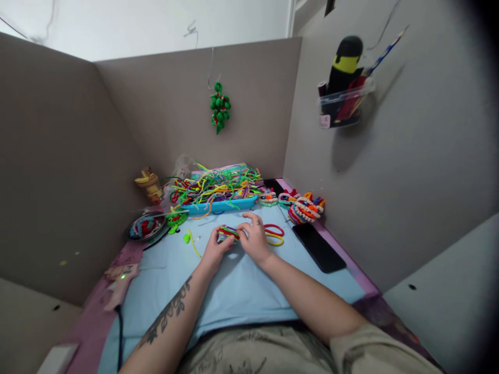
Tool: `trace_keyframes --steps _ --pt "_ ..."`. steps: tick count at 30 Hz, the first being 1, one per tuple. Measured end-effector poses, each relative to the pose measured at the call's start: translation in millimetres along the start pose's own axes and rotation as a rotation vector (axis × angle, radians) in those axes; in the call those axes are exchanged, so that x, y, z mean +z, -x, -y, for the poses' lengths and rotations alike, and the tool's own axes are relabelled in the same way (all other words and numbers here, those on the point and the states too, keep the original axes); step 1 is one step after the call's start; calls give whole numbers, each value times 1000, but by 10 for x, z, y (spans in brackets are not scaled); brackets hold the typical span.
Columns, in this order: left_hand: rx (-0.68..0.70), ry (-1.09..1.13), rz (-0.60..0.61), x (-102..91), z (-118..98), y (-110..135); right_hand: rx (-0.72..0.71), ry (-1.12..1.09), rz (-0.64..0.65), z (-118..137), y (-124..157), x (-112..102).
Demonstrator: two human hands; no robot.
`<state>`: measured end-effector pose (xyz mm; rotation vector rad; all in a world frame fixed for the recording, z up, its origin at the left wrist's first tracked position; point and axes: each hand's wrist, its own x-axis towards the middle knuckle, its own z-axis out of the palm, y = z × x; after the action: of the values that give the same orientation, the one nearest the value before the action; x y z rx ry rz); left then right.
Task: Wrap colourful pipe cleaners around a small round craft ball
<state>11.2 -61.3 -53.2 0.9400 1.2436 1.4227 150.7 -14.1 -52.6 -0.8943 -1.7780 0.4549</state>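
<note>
My left hand (217, 247) pinches a small multicoloured piece of fuzzy pipe cleaners (228, 233), with red, green and purple strands showing. At the piece's right end, my right hand (254, 239) has its thumb and forefinger closed on it. Both hands are held over the light blue cloth (249, 293). Just beyond the right hand lie a red loop and a yellow loop (276, 240) that look like scissor handles; the rest is hidden. A yellow pipe cleaner (194, 245) and a bright green bit (186, 238) lie left of my left hand.
A blue tray (218, 206) heaped with pipe cleaners stands at the back. Finished fuzzy pieces (306, 209) and a black phone (318, 248) lie right. At left are a bowl (146, 227) and a corded pink glue gun (121, 285). Grey panels enclose the table.
</note>
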Motion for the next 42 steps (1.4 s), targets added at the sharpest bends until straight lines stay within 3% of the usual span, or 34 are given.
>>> trace_keyframes --steps 8,14,19,29,42 --pt "-25 77 44 -82 3 -34 76 -150 127 -122 -51 30" --pt "306 -268 -12 -146 26 -55 6 -109 147 -84 -39 0" --pt "415 -431 77 -163 -18 -55 -47 -137 233 -31 -24 -14" --pt "336 -481 122 -199 -37 -62 38 -305 356 13 -33 -14" --pt "466 -629 239 -197 -55 -39 192 -357 363 -80 -5 80"
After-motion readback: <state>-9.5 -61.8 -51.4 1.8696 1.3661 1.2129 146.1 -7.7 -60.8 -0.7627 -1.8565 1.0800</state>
